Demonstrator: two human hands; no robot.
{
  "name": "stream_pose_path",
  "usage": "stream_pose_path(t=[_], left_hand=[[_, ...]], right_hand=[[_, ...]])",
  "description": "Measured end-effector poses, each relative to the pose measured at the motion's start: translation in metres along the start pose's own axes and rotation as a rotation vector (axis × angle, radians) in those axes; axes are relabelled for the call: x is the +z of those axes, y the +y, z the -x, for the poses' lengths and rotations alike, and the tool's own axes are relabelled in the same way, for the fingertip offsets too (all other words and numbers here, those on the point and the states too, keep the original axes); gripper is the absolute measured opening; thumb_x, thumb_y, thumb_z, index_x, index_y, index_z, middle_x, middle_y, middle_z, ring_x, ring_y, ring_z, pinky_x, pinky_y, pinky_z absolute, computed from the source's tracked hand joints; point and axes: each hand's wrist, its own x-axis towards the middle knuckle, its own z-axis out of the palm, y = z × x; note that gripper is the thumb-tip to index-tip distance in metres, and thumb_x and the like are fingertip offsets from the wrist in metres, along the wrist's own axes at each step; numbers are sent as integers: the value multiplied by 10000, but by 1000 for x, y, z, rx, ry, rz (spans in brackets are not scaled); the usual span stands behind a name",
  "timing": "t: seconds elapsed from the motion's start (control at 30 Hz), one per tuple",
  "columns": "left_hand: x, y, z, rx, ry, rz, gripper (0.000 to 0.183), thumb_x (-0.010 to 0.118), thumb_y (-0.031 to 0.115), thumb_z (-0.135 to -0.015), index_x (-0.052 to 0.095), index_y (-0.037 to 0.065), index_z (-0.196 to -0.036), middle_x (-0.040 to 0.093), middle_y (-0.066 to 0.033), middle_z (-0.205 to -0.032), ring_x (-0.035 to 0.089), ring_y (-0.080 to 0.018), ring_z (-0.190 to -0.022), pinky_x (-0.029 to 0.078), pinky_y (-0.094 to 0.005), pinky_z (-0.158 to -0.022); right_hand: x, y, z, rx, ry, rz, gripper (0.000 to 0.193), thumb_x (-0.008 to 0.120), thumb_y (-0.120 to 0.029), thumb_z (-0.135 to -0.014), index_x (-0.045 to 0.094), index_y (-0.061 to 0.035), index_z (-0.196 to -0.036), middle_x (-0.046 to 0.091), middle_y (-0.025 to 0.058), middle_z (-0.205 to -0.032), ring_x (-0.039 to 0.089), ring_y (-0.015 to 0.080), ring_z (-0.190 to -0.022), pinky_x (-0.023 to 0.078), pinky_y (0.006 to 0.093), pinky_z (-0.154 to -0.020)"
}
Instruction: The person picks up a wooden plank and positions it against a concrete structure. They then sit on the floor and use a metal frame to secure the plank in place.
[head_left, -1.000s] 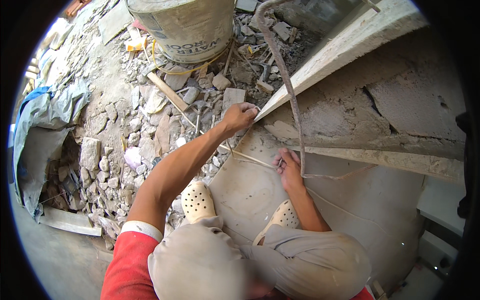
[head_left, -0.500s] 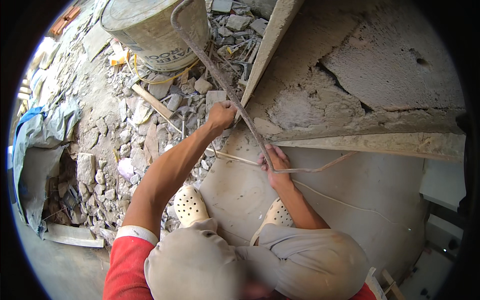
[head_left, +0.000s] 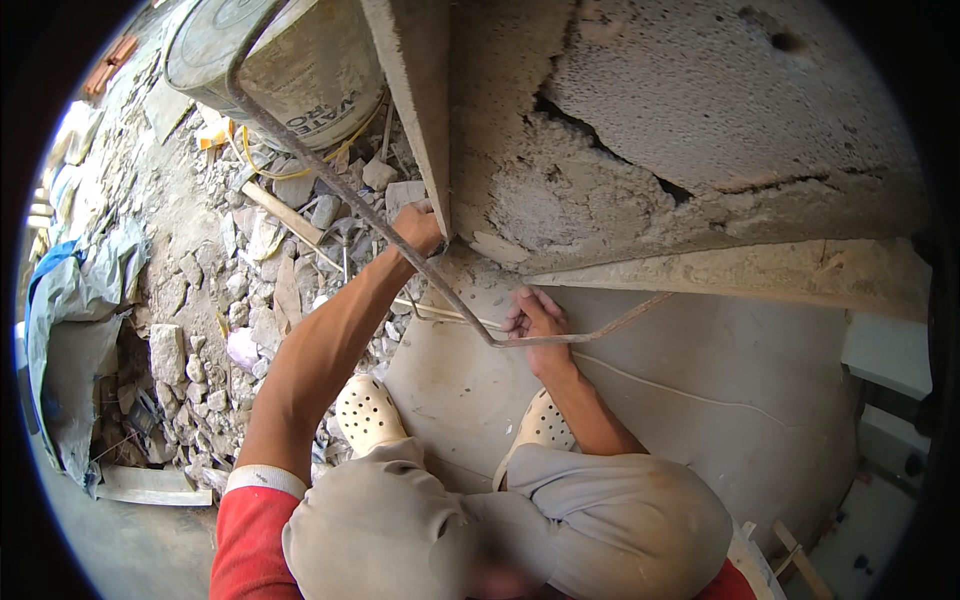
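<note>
My left hand [head_left: 418, 230] is closed in a fist against the low corner of the concrete column, beside an upright board edge [head_left: 418, 110]. What its fingers hold is hidden. My right hand [head_left: 541, 322] has curled fingers around a thin pale cord [head_left: 690, 395], which trails off to the right over the grey floor sheet. A bent rusty metal rod [head_left: 345, 188] crosses in front of my left wrist and right hand, then angles up to the right. A pale strip [head_left: 450, 314] runs between the two hands.
The cracked concrete column [head_left: 660, 110] fills the upper right, with a board [head_left: 740, 278] along its lower edge. Rubble [head_left: 205, 370] covers the left side. A dusty bucket [head_left: 290, 70] stands behind a wooden-handled tool [head_left: 285, 212]. A torn sheet [head_left: 60, 330] lies far left.
The view has shifted, so column, rod and bucket sit further left. My left hand has come in against the board's lower end. The right hand's fingers have lifted clear of the rod's outline.
</note>
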Motion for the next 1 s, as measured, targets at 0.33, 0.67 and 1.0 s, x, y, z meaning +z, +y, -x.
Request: stream_pose_path(t=[0.33,0.67,1.0], left_hand=[[-2,7,2,-127,63,-70,356,781,308,-807,738,-40,-873,683,-38,-768,611,-127,-679,482,-311,-580],[-3,-35,-23,-23,67,-116,358,817,263,-767,686,-68,-807,647,-48,-747,589,-119,-647,443,-307,-532],[-6,-51,-37,7,100,-244,370,811,289,-752,676,-51,-803,626,-53,-722,581,-127,-625,429,-338,-498]], right_hand=[[-8,-4,8,-27,-23,-36,255,649,-283,-984,625,-35,-1043,622,36,-777,616,166,-649,464,283,-554],[-14,-9,17,-52,-60,-77,241,610,-251,-997,632,-13,-1033,636,54,-789,652,173,-654,506,272,-551],[-17,-11,20,-36,-73,-99,249,617,-297,-994,636,-49,-978,618,36,-773,634,174,-650,504,285,-570]])
